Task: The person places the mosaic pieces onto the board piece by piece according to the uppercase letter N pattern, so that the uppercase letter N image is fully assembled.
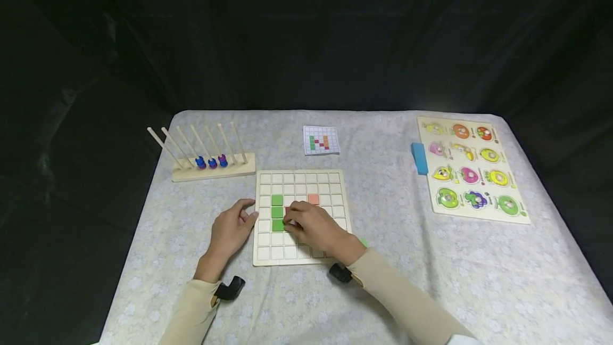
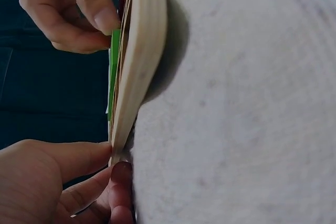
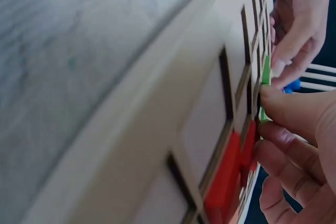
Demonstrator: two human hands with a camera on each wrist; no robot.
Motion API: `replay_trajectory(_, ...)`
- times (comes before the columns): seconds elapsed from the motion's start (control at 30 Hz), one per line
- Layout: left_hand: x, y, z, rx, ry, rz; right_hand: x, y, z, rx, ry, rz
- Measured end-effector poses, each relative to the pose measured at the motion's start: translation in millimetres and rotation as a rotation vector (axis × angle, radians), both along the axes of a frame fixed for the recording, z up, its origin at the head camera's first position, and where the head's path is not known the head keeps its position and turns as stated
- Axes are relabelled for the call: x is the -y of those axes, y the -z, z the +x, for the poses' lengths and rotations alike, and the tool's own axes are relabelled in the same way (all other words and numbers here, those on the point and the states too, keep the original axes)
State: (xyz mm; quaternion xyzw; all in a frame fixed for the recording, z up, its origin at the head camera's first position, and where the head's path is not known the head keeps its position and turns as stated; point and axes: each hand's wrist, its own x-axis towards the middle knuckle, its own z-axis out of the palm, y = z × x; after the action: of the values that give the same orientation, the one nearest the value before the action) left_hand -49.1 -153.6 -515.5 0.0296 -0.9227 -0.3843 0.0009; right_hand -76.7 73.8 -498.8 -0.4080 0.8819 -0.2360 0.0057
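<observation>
A wooden grid board (image 1: 300,178) lies on the table, with green tiles (image 1: 277,200) in a column at its left. My right hand (image 1: 313,226) reaches over the board, thumb and fingertips pinching a green tile (image 3: 264,109) in the lowest part of that column. Just beside those fingers a red tile (image 1: 287,210) peeks out, and the right wrist view has red tiles (image 3: 223,182) in the cells nearby. A salmon tile (image 1: 313,199) sits farther right. My left hand (image 1: 231,230) holds the board's left edge, thumb on top and fingers at its side and underneath.
Behind the board lies a pattern card (image 1: 321,140) with coloured squares. A peg stand (image 1: 214,172) with blue and purple beads is at left. Right of the board are a fruit puzzle board (image 1: 474,169) and a blue block (image 1: 419,158). Something green (image 1: 363,241) shows past my right wrist.
</observation>
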Motion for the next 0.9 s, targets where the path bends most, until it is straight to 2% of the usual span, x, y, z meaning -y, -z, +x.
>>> replay_trajectory(0.17,-2.3,0.9,0.3,0.015,-0.002,0.011,-9,-2.3,-0.8,-0.023,0.015,0.007)
replay_trajectory(0.23,-3.1,2.0,0.6,0.025,0.001,0.018,-24,-7.9,-2.4,-0.028,0.061,-0.009)
replay_trajectory(0.3,-3.5,1.7,0.8,0.032,0.003,0.018,-49,-15.5,-2.7,0.01,0.12,-0.006)
replay_trajectory(0.37,-2.9,0.7,0.8,0.029,-0.001,0.014,-78,-22.6,-1.3,0.12,0.179,0.016)
replay_trajectory(0.5,-0.5,-1.8,0.5,0.015,-0.012,0.001,-128,-28.0,7.9,0.408,0.241,0.104)
replay_trajectory(0.6,0.0,-0.7,-0.3,0.012,-0.008,-0.002,-148,-25.9,16.3,0.51,0.239,0.127)
replay_trajectory(0.73,0.8,0.7,-1.1,0.012,-0.011,-0.006,-152,-22.4,27.1,0.465,0.222,0.131)
replay_trajectory(0.9,1.7,1.1,-0.5,0.012,-0.01,-0.009,-151,-19.3,39.9,0.314,0.235,0.179)
